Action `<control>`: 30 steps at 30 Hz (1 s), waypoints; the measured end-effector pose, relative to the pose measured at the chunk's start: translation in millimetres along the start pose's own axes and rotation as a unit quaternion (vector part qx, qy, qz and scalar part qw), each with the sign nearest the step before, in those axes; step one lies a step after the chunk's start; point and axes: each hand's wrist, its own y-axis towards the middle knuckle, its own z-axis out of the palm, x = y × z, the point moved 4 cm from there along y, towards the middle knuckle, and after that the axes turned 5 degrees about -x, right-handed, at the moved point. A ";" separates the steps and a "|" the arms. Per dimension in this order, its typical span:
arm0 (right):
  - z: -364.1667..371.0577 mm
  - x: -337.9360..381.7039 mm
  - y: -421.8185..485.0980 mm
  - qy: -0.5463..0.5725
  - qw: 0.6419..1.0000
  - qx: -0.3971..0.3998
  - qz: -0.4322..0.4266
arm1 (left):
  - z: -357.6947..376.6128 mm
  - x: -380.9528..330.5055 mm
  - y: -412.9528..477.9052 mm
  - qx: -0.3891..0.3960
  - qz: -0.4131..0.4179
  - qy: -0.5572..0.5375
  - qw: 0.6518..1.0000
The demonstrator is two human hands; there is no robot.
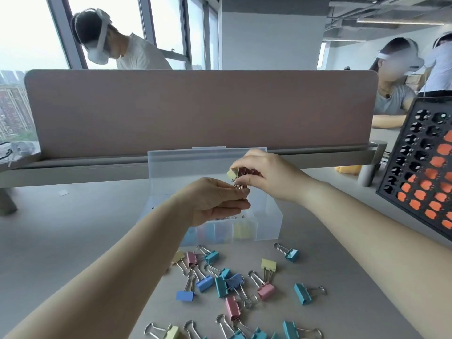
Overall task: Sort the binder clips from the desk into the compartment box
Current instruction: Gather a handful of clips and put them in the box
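Observation:
Above the clear plastic compartment box [266, 223], both hands meet over a small bunch of binder clips [235, 176], one yellow and some red or pink. My left hand [215, 200] pinches their wire handles from below. My right hand [266, 174] grips the clip bodies from above. The box's lid [176, 165] stands open behind them, and coloured clips show through its front wall. Several loose binder clips [234, 285] in blue, teal, pink and yellow lie scattered on the desk in front of the box.
A brown divider panel [195, 108] closes off the back of the grey desk [61, 241]. A black perforated rack [425, 167] with orange pieces leans at the right. Other people sit behind the divider and at the far right.

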 end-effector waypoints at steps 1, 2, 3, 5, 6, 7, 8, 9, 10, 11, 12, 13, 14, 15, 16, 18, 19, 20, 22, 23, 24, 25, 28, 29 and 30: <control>1.5 -6.5 1.8 0.010 1.000 0.005 0.019 | -3.6 -1.0 1.4 -0.008 0.002 0.012 1.000; 3.9 -12.8 3.2 0.012 0.999 0.010 0.033 | -9.5 -1.8 3.4 -0.026 0.008 0.029 0.999; 7.2 -18.8 3.7 0.008 0.999 0.017 0.045 | -16.6 -2.5 5.5 -0.049 0.015 0.044 0.998; 16.8 -27.7 3.3 -0.003 0.997 0.045 0.064 | -32.1 -2.2 8.9 -0.092 0.024 0.057 0.994; 22.8 -30.3 2.3 -0.008 0.995 0.065 0.070 | -38.4 -1.6 9.7 -0.106 0.025 0.059 0.992; 29.3 -32.1 1.1 -0.014 0.993 0.088 0.074 | -43.7 -0.6 10.1 -0.117 0.027 0.064 0.991; 35.4 -33.3 0.1 -0.022 0.991 0.108 0.073 | -47.7 0.4 10.8 -0.125 0.028 0.070 0.989; 40.7 -34.6 -0.7 -0.028 0.989 0.123 0.071 | -50.1 1.6 11.2 -0.131 0.030 0.074 0.988; 44.8 -35.8 -1.4 -0.032 0.988 0.133 0.071 | -51.1 2.8 11.8 -0.134 0.033 0.075 0.988; 47.8 -37.3 -1.9 -0.034 0.987 0.139 0.075 | -50.7 3.6 12.2 -0.134 0.035 0.072 0.988; 50.0 -38.9 -2.4 -0.033 0.986 0.141 0.080 | -49.9 4.1 12.5 -0.134 0.038 0.070 0.988; 51.9 -40.6 -2.9 -0.029 0.986 0.142 0.085 | -48.7 4.4 12.7 -0.133 0.041 0.067 0.988; 53.6 -41.5 -3.4 -0.025 0.985 0.143 0.089 | -47.7 4.7 13.1 -0.132 0.044 0.064 0.988; 55.3 -42.3 -4.1 -0.022 0.985 0.143 0.090 | -46.5 5.0 13.7 -0.131 0.046 0.062 0.988; 56.9 -43.0 -4.5 -0.021 0.986 0.143 0.089 | -45.5 5.2 14.4 -0.131 0.049 0.060 0.988; 59.8 -44.8 -4.6 -0.023 0.986 0.141 0.088 | -43.8 6.1 15.4 -0.129 0.054 0.058 0.988; 61.3 -45.7 -4.3 -0.025 0.986 0.142 0.089 | -43.0 6.8 15.8 -0.129 0.055 0.057 0.989; 62.4 -46.1 -3.8 -0.026 0.985 0.146 0.090 | -42.5 7.6 15.8 -0.127 0.055 0.055 0.989; 63.3 -46.3 -2.5 -0.031 0.983 0.154 0.090 | -41.2 8.9 16.1 -0.123 0.054 0.053 0.989; 63.3 -46.4 -1.4 -0.033 0.982 0.160 0.089 | -40.7 9.2 16.6 -0.121 0.054 0.052 0.990; 62.8 -46.3 -0.6 -0.036 0.981 0.168 0.089 | -40.1 9.5 16.9 -0.120 0.054 0.051 0.990; 62.6 -46.8 0.0 -0.042 0.979 0.179 0.091 | -39.8 9.7 17.2 -0.119 0.054 0.050 0.990; 64.1 -49.5 -0.2 -0.081 0.972 0.206 0.084 | -39.3 10.7 18.4 -0.117 0.053 0.047 0.991; 64.9 -50.8 -0.5 -0.087 0.971 0.206 0.083 | -39.6 11.2 19.1 -0.116 0.054 0.047 0.991; 64.9 -51.3 -1.2 -0.089 0.971 0.204 0.086 | -39.5 11.3 19.6 -0.118 0.056 0.048 0.990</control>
